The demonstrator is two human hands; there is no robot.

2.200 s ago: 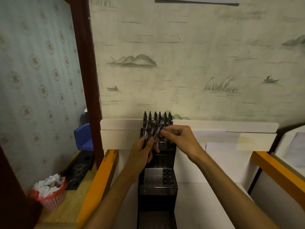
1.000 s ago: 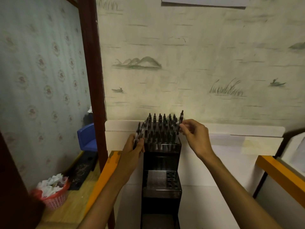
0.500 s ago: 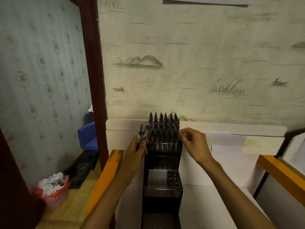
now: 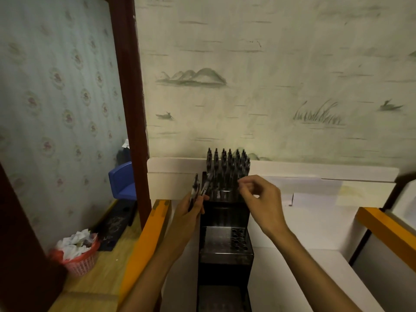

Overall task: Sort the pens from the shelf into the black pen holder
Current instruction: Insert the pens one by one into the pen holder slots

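A tall black tiered pen holder stands on the white shelf against the wall. Its top tier is packed with several dark pens standing upright. The middle tier shows empty round holes. My left hand grips a small bunch of dark pens just left of the top tier, tips pointing up. My right hand hovers at the right front of the top tier with fingers loosely curled; I see no pen in it.
The white shelf has orange wooden rails on the left and right. A dark red post rises at left. Beyond it lie a blue box and a red basket of crumpled paper.
My right hand set its pen into the right side of the top tier, let go and drew back slightly. My left hand kept its bunch of pens beside the holder.
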